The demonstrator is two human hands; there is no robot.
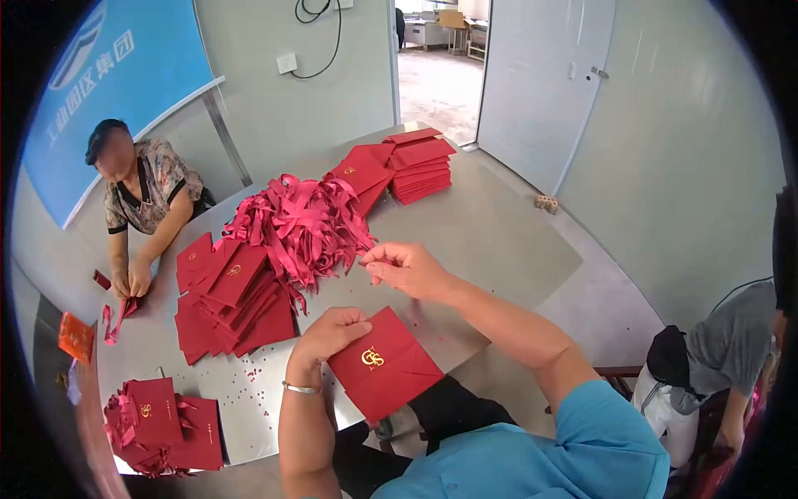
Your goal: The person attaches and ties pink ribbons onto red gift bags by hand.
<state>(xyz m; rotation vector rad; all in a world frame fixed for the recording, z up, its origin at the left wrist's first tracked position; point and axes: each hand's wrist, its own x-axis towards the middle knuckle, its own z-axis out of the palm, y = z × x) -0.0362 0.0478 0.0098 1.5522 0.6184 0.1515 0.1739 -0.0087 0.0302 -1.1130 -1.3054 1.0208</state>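
Note:
My left hand [334, 334] is closed on the upper left edge of a red paper bag [391, 366] with a gold emblem, held tilted over the table's near edge. Above and to the right, my right hand [405, 270] is at the right edge of a heap of red ribbons [303, 224]. Its thumb and fingers are pinched together, and what they hold, if anything, is too small to make out. Left of the ribbons lies a loose pile of flat red bags [237, 291].
Stacked red bags [420, 166] stand at the table's far end. Bags with ribbons [158, 420] lie at the near left corner. A person [150, 191] works with a red item across the table [499, 241]; another person [706, 366] is at the right. Small red scraps dot the tabletop.

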